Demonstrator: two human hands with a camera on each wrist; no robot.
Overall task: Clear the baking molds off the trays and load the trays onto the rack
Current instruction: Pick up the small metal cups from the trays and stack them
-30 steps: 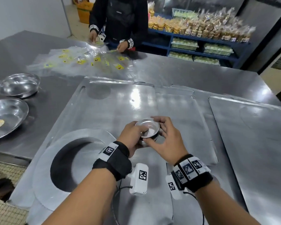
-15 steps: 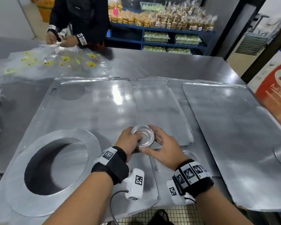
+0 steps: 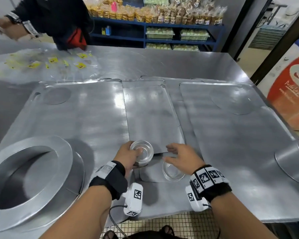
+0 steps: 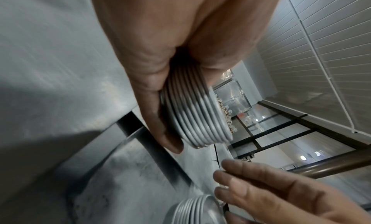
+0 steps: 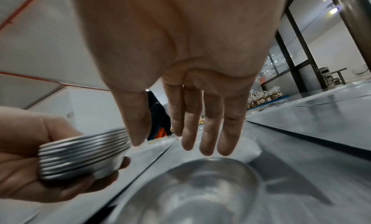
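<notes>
Head view shows the left hand [image 3: 128, 157] gripping a nested mold stack [image 3: 141, 152] while the right hand [image 3: 179, 156], fingers spread, hovers over a loose mold [image 3: 173, 172] on the tray [image 3: 155, 114]; best pinch its rim, then nest it squarely.

Black wristbands, white tagged cameras

Open air above the flat trays [image 3: 152, 116] ahead and to the right. Blocked at near left by a big round pan [image 3: 33, 180], at far right by another pan [image 3: 293, 163]. Directly under the right-hand fingers [image 3: 171, 149], a loose mold [image 3: 173, 171]. Across the bench [image 3: 162, 66], another person [image 3: 59, 19].
</notes>
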